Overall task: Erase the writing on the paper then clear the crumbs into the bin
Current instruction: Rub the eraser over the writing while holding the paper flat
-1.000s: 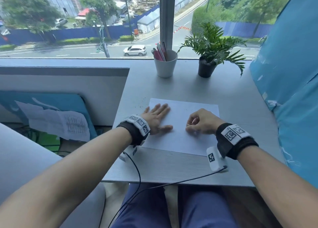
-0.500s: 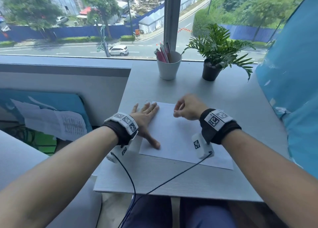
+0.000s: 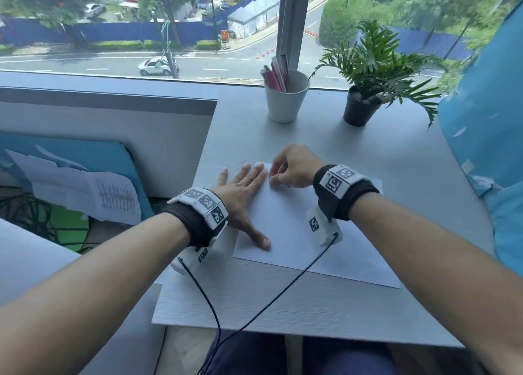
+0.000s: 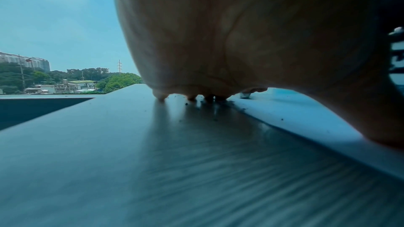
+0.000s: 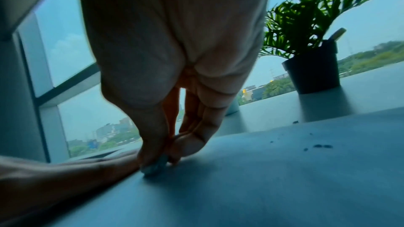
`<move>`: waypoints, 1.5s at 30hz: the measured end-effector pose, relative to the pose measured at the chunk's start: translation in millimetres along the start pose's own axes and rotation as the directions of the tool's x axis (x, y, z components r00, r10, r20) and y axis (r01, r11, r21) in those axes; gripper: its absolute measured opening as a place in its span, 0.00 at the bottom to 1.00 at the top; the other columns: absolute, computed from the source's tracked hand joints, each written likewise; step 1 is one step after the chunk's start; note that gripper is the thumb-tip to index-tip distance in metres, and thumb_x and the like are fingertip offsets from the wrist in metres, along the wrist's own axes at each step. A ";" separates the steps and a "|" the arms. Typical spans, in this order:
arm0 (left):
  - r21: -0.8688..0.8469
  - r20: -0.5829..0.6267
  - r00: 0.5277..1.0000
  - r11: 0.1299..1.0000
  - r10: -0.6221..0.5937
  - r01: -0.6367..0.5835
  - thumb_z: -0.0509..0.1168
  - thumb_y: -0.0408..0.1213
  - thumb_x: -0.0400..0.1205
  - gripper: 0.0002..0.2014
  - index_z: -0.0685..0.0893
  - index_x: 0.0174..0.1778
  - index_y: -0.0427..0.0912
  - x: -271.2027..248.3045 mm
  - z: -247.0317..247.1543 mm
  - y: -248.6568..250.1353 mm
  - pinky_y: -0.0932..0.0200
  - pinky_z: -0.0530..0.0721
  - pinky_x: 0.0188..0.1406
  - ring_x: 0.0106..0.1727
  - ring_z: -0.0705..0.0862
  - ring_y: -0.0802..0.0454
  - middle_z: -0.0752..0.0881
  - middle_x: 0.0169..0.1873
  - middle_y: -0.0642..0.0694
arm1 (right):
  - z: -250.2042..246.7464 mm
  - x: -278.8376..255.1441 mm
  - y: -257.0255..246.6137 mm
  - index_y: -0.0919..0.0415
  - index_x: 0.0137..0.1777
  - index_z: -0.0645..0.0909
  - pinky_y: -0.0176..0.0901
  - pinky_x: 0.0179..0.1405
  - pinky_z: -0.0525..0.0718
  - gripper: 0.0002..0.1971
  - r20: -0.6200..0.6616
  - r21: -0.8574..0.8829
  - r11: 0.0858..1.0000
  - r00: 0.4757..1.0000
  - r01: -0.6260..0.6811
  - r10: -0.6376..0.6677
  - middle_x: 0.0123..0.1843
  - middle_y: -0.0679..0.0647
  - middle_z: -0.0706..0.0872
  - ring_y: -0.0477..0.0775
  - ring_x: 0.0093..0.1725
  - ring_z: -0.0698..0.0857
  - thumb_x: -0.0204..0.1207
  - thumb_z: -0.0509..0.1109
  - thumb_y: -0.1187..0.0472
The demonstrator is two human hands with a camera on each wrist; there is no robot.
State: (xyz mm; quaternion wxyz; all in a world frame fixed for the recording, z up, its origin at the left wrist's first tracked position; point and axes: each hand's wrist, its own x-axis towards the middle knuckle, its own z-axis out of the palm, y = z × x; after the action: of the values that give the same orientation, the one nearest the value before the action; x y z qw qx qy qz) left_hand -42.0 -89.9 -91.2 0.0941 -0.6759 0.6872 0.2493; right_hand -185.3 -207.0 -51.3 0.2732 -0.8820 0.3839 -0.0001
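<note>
A white sheet of paper (image 3: 297, 227) lies on the grey desk (image 3: 382, 154). My left hand (image 3: 243, 188) lies flat with straight fingers on the paper's left edge, holding it down. My right hand (image 3: 291, 171) pinches a small pale eraser (image 5: 156, 166) between thumb and fingers and presses it on the paper near the far left corner, right beside the left fingertips (image 4: 161, 97). Dark eraser crumbs (image 5: 321, 146) lie scattered on the paper, and more crumbs (image 4: 187, 103) sit on the desk by the left fingers. No bin shows in any view.
A white cup with pens (image 3: 285, 97) and a potted plant in a black pot (image 3: 365, 105) stand at the back of the desk by the window. A blue cushion (image 3: 486, 114) lies to the right. Loose papers (image 3: 85, 190) lie below on the left.
The right hand with the eraser has moved from the middle of the paper up to its far left corner. The left hand stays flat on the sheet's left edge. My head has tilted downward.
</note>
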 end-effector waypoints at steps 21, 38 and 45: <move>0.011 0.040 0.999 1.000 -0.024 0.023 0.72 0.81 0.51 0.80 0.25 0.83 0.50 -2.7 -5.7 4.9 0.32 0.27 0.79 0.81 0.22 0.53 0.24 0.82 0.55 | 25.0 -24.9 -7.0 0.61 0.43 0.93 0.36 0.43 0.87 0.06 -0.003 0.059 0.997 0.999 -0.046 0.046 0.39 0.52 0.92 0.46 0.40 0.88 0.69 0.80 0.59; -0.008 0.042 0.999 1.000 -0.028 0.028 0.71 0.83 0.48 0.81 0.26 0.84 0.51 -0.4 -5.7 6.2 0.33 0.25 0.78 0.82 0.23 0.53 0.25 0.83 0.55 | 16.9 -30.4 -11.1 0.61 0.45 0.93 0.36 0.48 0.85 0.07 -0.088 0.057 0.997 0.994 -0.058 0.062 0.43 0.53 0.93 0.48 0.46 0.89 0.69 0.80 0.59; -0.005 0.036 0.999 1.000 -0.025 0.025 0.70 0.83 0.47 0.82 0.25 0.83 0.51 0.1 -2.8 3.8 0.34 0.25 0.78 0.81 0.22 0.54 0.24 0.82 0.56 | 32.7 -63.8 -19.3 0.60 0.41 0.93 0.40 0.44 0.88 0.04 0.003 0.035 0.999 1.000 0.004 -0.004 0.38 0.51 0.92 0.46 0.39 0.87 0.69 0.78 0.62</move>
State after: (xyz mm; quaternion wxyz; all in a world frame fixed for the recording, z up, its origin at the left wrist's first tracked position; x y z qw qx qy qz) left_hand -45.1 -91.4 -88.1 0.1077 -0.6801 0.6763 0.2618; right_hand -210.3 -137.3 -56.4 0.2891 -0.8779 0.3818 -0.0058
